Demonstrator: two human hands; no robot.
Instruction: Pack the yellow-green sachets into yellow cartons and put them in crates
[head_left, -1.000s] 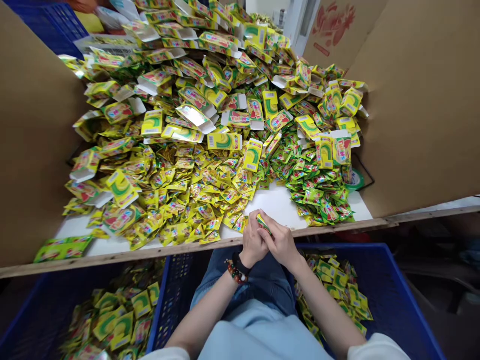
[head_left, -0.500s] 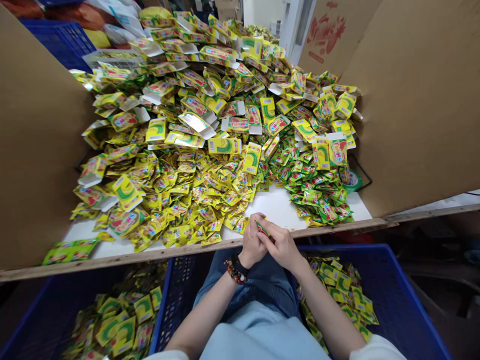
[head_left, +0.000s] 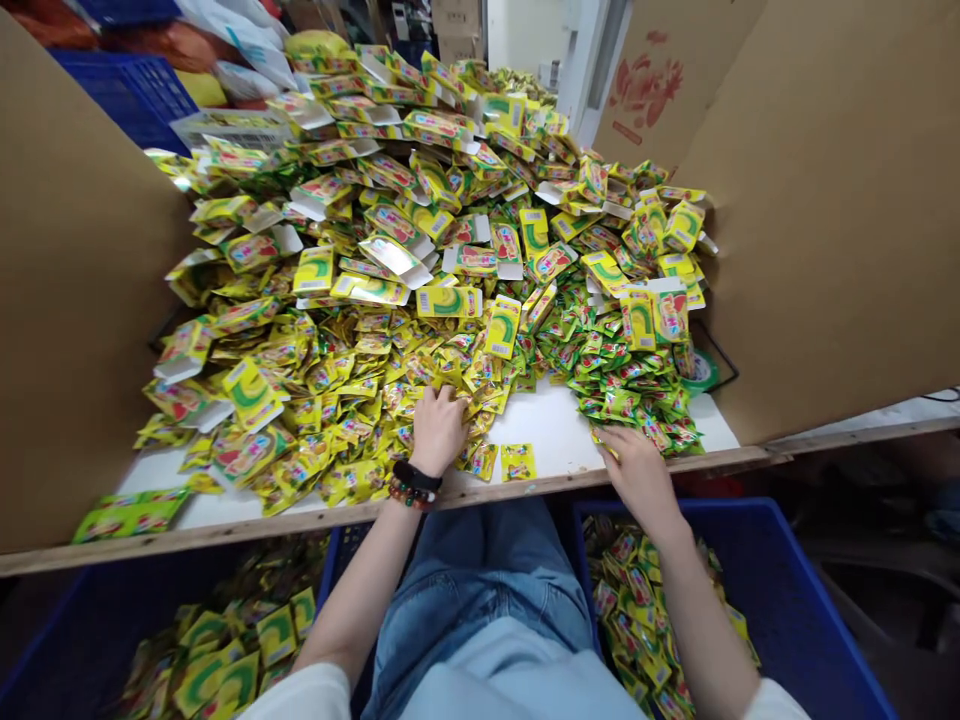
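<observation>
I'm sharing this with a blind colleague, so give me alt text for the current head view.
A person's left hand touches loose yellow sachets on a white tabletop; the right hand is at the edge of a green sachet pile. Yellow boxes are heaped behind, with blue crates below.

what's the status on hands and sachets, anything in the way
Left hand at yellow sachet pile; right hand at green sachet pile's near edge; one yellow sachet on white tabletop between hands; cartons behind, apparently blocking neither.
</observation>
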